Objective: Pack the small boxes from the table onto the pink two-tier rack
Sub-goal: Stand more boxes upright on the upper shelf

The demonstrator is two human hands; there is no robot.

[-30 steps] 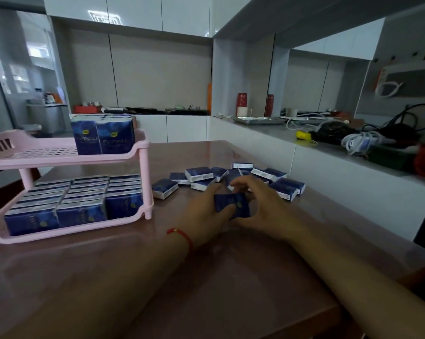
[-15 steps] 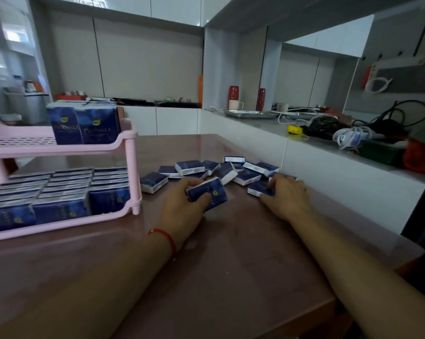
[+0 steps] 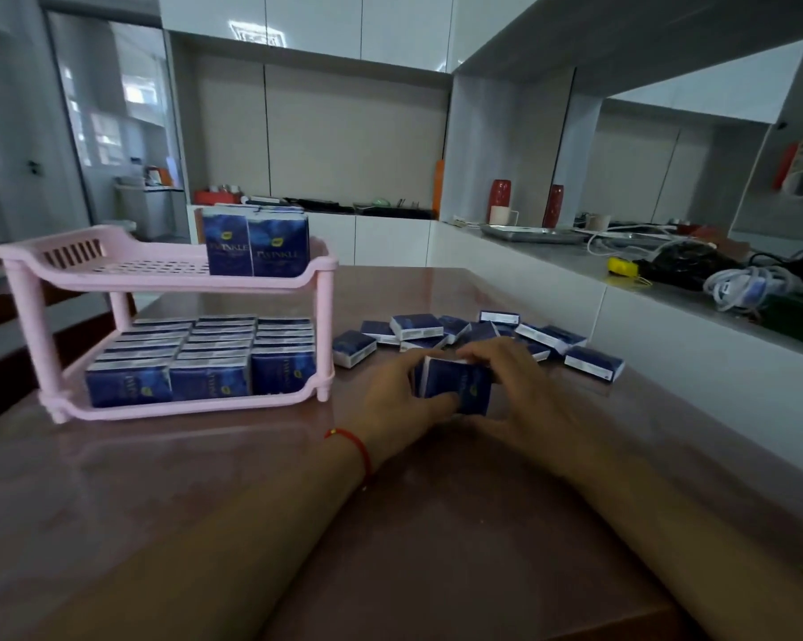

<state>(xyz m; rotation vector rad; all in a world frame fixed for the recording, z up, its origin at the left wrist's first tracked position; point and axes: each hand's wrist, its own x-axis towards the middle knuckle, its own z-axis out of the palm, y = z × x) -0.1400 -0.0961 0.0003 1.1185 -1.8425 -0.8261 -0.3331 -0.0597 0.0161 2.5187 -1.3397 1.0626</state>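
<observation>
- Held box (image 3: 457,385): dark blue, white-edged, upright, small yellow emblem; clasped between both hands.
- Left hand (image 3: 401,400): fingers closed on its left side.
- Right hand (image 3: 519,395): curled over its top and right.
- Loose boxes (image 3: 464,330): just beyond the hands.
- Pink rack (image 3: 168,279): left of the left hand, lower tier full.

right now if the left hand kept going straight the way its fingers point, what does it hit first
The left hand points right, and its fingers already touch the held blue boxes. Past them it would meet the right hand, which grips the same boxes from the other side.
</observation>
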